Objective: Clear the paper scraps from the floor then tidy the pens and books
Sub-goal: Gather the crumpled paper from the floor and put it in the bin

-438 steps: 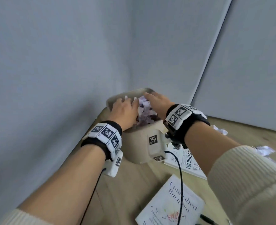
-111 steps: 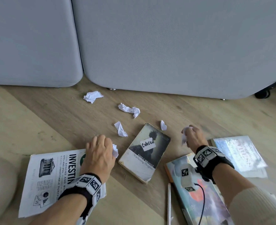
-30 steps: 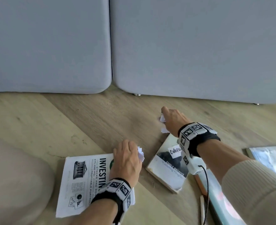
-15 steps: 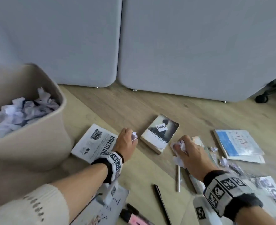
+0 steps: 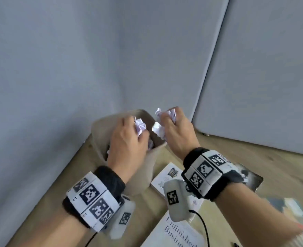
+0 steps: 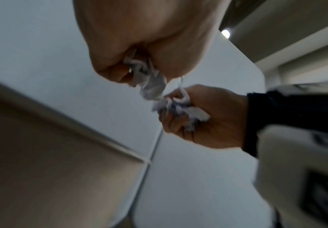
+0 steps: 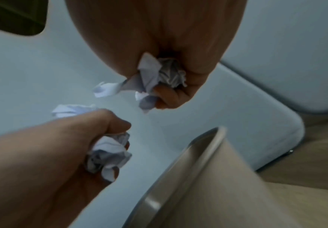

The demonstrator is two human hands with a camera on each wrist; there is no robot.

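Left hand: the left hand has its fingers curled tight round a wad of crumpled paper scraps, above the bin's mouth.
Right hand: the right hand clutches its own bunch of scraps, just beside the left.
Bin: the beige bin stands under both hands.
Books: a white book and others lie on the wooden floor below the right wrist.

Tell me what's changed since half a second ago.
Both hands have lifted off the floor to the bin: the left hand is over its mouth, the right hand beside its rim. Each keeps its grip on crumpled scraps; nothing let go. The books lie where they were.
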